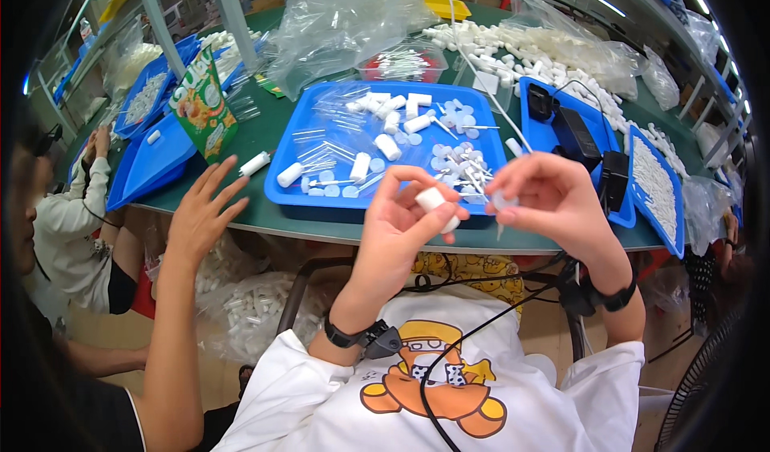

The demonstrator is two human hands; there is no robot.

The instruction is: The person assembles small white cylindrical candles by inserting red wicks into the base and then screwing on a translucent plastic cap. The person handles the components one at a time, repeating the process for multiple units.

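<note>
My left hand [391, 231] is closed round a small white cylinder [431, 200], held at the near edge of a blue tray [337, 99]. My right hand [557, 195] pinches a round translucent disc [504, 202], with a thin stem hanging below it. The two hands are close together but apart. In the tray lie several white cylinders [360, 166], translucent discs [457, 160] and thin clear sticks [321, 163].
A co-worker's spread hand [207, 207] reaches in from the left, near a loose white cylinder [255, 163] and a green snack bag [202, 107]. At right, a blue tray [536, 95] holds black devices [576, 135]. White cylinders [553, 63] are heaped behind.
</note>
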